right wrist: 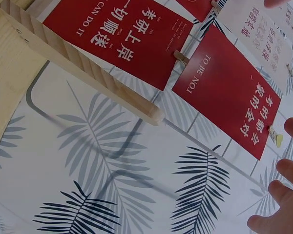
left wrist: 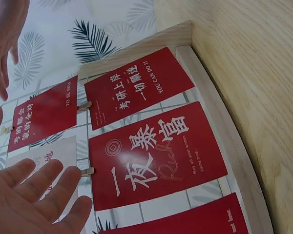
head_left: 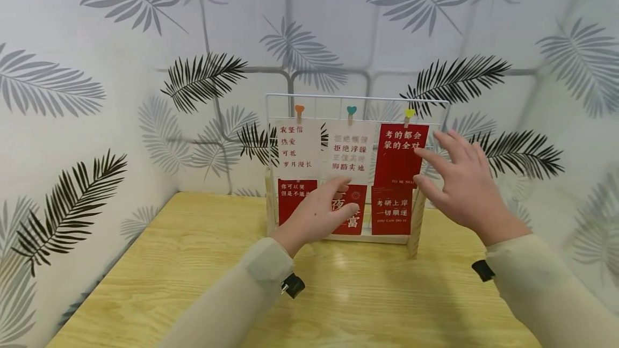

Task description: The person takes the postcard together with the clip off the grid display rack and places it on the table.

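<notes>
With both hands spread wide and holding nothing, the left hand (head_left: 321, 214) is reaching for the white card (head_left: 349, 153) at the rack's (head_left: 416, 230) twelve o'clock, the right hand (head_left: 461, 184) nearing the red card (head_left: 398, 154) at two o'clock, so a pinch seemingly comes next.

We have both arms raised forward, sleeves low in the head view. Our left hand (head_left: 321, 211) sits at frame centre, fingers straight, pointing up-right. Our right hand (head_left: 461, 179) is right of centre, higher, fingers spread and relaxed, holding nothing.
</notes>
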Available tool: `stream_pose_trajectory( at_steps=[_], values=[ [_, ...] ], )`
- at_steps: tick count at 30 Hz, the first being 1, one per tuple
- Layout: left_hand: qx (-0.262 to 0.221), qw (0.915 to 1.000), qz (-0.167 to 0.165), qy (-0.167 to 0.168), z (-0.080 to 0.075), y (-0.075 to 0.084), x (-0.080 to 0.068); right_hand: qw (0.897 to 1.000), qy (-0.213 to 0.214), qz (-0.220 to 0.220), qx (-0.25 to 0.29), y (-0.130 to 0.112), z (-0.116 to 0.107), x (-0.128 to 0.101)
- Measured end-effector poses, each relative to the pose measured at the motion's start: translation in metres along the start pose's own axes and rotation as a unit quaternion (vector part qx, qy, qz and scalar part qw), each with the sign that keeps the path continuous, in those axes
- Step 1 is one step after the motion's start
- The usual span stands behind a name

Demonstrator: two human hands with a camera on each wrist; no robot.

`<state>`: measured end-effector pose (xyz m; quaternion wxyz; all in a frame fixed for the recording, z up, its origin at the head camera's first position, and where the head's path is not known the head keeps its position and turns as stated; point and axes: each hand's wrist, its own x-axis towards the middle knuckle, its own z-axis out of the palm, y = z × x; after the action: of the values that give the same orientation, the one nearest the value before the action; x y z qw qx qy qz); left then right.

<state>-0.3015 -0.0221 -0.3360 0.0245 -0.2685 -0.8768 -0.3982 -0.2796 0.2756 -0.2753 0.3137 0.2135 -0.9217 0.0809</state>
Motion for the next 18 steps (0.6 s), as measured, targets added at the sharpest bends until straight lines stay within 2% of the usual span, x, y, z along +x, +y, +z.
stream_pose_trajectory(
  at_steps=[8,16,18],
  values=[
    [-0.084,0.9964,-0.006,0.007,0.011,0.009,0.016,1.000,0.021,0.006,0.013,0.000,-0.010,0.020],
    [-0.104,0.9946,-0.007,0.006,0.016,0.019,0.028,0.998,0.048,0.029,0.020,0.000,-0.017,0.046],
    [-0.107,0.9942,-0.009,0.000,0.017,0.021,0.029,0.998,0.043,0.041,0.021,0.002,-0.017,0.049]
  ],
)
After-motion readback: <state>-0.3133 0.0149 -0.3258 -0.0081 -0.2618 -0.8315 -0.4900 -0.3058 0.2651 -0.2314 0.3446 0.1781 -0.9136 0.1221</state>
